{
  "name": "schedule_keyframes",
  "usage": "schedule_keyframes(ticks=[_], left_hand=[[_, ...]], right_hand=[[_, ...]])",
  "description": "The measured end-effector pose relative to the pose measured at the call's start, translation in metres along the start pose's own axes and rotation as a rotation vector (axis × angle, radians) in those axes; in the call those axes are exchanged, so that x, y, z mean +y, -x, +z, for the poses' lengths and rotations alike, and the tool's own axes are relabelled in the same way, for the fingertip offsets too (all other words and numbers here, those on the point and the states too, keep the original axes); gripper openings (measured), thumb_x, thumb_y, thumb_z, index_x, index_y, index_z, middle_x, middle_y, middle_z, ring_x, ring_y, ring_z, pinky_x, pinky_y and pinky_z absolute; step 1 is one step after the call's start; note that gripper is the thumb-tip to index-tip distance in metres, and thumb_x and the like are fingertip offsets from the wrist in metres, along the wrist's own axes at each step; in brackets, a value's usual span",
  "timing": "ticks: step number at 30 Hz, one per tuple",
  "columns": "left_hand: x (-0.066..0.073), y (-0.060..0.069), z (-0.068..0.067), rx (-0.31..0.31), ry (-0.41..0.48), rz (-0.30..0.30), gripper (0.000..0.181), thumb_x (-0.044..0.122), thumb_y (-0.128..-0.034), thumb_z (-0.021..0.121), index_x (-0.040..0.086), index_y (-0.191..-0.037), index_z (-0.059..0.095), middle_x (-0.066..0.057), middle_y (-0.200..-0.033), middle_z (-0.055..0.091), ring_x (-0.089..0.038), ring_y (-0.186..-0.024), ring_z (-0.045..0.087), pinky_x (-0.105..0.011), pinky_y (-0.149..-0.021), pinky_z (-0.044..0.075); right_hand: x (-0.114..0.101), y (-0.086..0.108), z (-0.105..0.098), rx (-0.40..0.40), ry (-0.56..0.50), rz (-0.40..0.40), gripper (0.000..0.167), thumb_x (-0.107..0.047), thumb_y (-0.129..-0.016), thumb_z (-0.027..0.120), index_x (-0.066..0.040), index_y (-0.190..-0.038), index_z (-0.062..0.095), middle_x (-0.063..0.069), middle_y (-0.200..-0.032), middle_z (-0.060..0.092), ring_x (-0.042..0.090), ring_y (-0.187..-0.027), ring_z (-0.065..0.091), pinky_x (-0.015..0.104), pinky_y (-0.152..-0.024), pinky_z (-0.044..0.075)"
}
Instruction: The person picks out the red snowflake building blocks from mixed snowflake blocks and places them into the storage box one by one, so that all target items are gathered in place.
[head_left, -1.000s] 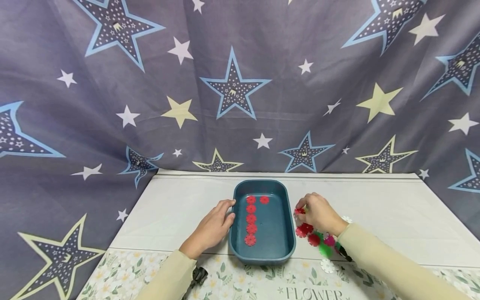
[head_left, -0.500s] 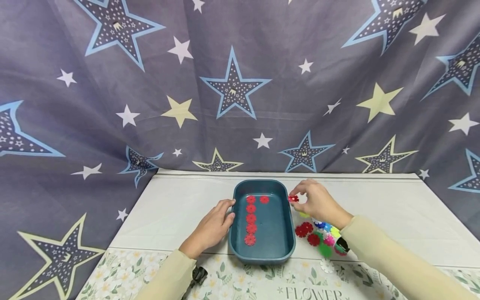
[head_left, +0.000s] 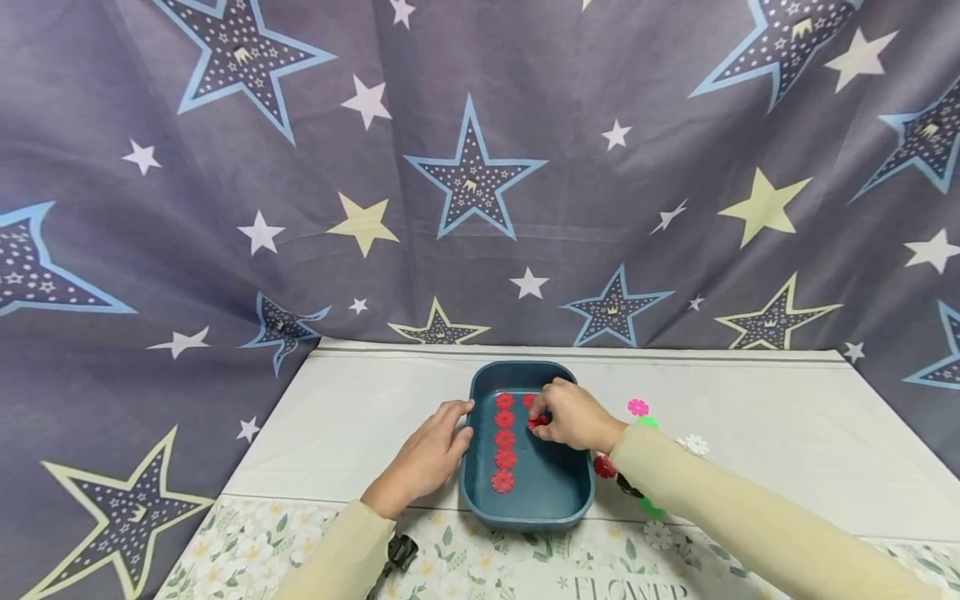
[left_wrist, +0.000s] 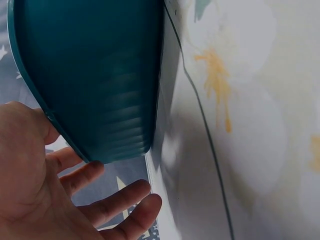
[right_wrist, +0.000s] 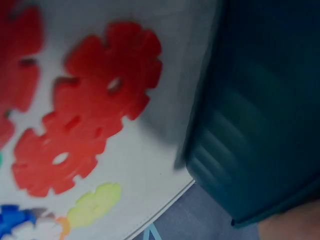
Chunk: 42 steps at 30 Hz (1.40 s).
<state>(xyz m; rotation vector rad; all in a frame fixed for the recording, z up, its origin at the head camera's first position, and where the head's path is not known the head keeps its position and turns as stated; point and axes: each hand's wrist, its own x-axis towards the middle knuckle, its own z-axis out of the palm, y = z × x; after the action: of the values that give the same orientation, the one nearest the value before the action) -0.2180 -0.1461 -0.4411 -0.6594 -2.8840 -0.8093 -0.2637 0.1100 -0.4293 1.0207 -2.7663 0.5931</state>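
Note:
A dark teal tray lies on the table with red snowflake-shaped discs in it. Several form a column along its left side, and another disc lies at the top right of that column. Reaching over the right rim, my right hand pinches a red disc inside the tray, just below the top-right one. My left hand rests at the tray's left rim. The left wrist view has its fingers loosely extended by the tray's outer wall.
Right of the tray, loose discs lie on the table, partly hidden by my right sleeve: red, pink, green and white. The right wrist view has overlapping red discs beside the tray. A star-patterned curtain hangs behind.
My right hand has carried a red disc from the pile on the right, over the tray's right rim and into the tray. The left hand has stayed at the left rim.

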Motion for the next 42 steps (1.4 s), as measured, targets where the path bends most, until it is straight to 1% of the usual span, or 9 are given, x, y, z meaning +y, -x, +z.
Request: schedule_keyframes(ticks=[6, 11, 14, 17, 21, 24, 31, 35, 42], left_hand=[[0.000, 0.000, 0.002, 0.001, 0.008, 0.007, 0.041, 0.026, -0.1013, 0.045, 0.011, -0.139, 0.044, -0.006, -0.138, 0.044, -0.023, -0.128, 0.042, -0.043, -0.101, 0.037], [0.001, 0.000, 0.003, 0.004, 0.005, 0.019, 0.040, 0.025, -0.1013, 0.044, 0.009, -0.139, 0.045, -0.007, -0.137, 0.044, -0.024, -0.127, 0.043, -0.044, -0.100, 0.038], [0.001, -0.001, 0.002, -0.004, 0.000, 0.009, 0.041, 0.026, -0.1015, 0.043, 0.010, -0.139, 0.044, -0.006, -0.138, 0.044, -0.023, -0.127, 0.042, -0.043, -0.100, 0.038], [0.002, -0.001, 0.001, -0.012, -0.004, 0.003, 0.041, 0.027, -0.1019, 0.042, 0.012, -0.140, 0.043, -0.005, -0.139, 0.043, -0.022, -0.128, 0.042, -0.042, -0.101, 0.037], [0.001, -0.001, 0.000, -0.004, 0.003, -0.001, 0.041, 0.026, -0.1018, 0.043, 0.011, -0.140, 0.044, -0.004, -0.138, 0.044, -0.022, -0.127, 0.042, -0.043, -0.100, 0.037], [0.001, 0.000, 0.001, -0.002, 0.005, -0.002, 0.041, 0.027, -0.1017, 0.043, 0.011, -0.140, 0.043, -0.004, -0.138, 0.044, -0.022, -0.127, 0.043, -0.043, -0.100, 0.038], [0.001, 0.000, 0.001, -0.006, 0.009, 0.002, 0.042, 0.027, -0.1017, 0.043, 0.012, -0.141, 0.043, -0.004, -0.139, 0.042, -0.023, -0.127, 0.042, -0.043, -0.100, 0.037], [0.000, 0.000, 0.002, 0.001, 0.000, -0.003, 0.042, 0.027, -0.1015, 0.044, 0.011, -0.140, 0.043, -0.004, -0.139, 0.043, -0.022, -0.127, 0.042, -0.043, -0.100, 0.037], [-0.001, 0.002, 0.001, 0.006, 0.011, -0.003, 0.042, 0.026, -0.1015, 0.044, 0.011, -0.140, 0.043, -0.004, -0.138, 0.043, -0.023, -0.127, 0.042, -0.044, -0.100, 0.037]], right_hand=[[0.001, -0.002, 0.009, -0.029, 0.060, 0.051, 0.012, -0.023, -0.073, 0.081, -0.021, -0.082, 0.074, -0.010, -0.082, 0.066, 0.011, -0.076, 0.049, 0.034, -0.064, 0.046], [0.002, 0.000, 0.010, -0.041, 0.092, 0.036, 0.014, -0.020, -0.070, 0.082, -0.021, -0.082, 0.075, -0.009, -0.083, 0.068, 0.012, -0.073, 0.047, 0.033, -0.061, 0.045], [0.002, 0.001, 0.011, -0.038, 0.107, 0.018, 0.018, -0.020, -0.069, 0.083, -0.019, -0.086, 0.075, -0.008, -0.086, 0.069, 0.012, -0.074, 0.047, 0.033, -0.061, 0.045], [0.002, 0.000, 0.010, -0.034, 0.096, 0.014, 0.022, -0.023, -0.069, 0.083, -0.018, -0.089, 0.075, -0.007, -0.086, 0.068, 0.014, -0.076, 0.049, 0.034, -0.062, 0.046], [0.002, -0.001, 0.010, -0.031, 0.076, 0.011, 0.025, -0.026, -0.071, 0.083, -0.017, -0.092, 0.073, -0.008, -0.080, 0.066, 0.013, -0.076, 0.052, 0.032, -0.062, 0.046], [0.002, -0.001, 0.011, -0.035, 0.084, 0.020, 0.025, -0.026, -0.071, 0.082, -0.017, -0.093, 0.073, -0.008, -0.077, 0.065, 0.012, -0.075, 0.052, 0.031, -0.062, 0.046], [0.002, -0.001, 0.011, -0.040, 0.106, 0.056, 0.026, -0.027, -0.070, 0.083, -0.018, -0.092, 0.074, -0.007, -0.084, 0.067, 0.012, -0.075, 0.050, 0.033, -0.061, 0.045], [0.001, -0.003, 0.012, -0.044, 0.115, 0.055, 0.026, -0.028, -0.070, 0.084, -0.019, -0.092, 0.075, -0.007, -0.085, 0.067, 0.012, -0.074, 0.049, 0.033, -0.061, 0.045], [0.000, -0.004, 0.014, -0.033, 0.110, 0.048, 0.024, -0.028, -0.069, 0.084, -0.020, -0.090, 0.074, -0.007, -0.085, 0.066, 0.012, -0.071, 0.047, 0.032, -0.058, 0.043]])
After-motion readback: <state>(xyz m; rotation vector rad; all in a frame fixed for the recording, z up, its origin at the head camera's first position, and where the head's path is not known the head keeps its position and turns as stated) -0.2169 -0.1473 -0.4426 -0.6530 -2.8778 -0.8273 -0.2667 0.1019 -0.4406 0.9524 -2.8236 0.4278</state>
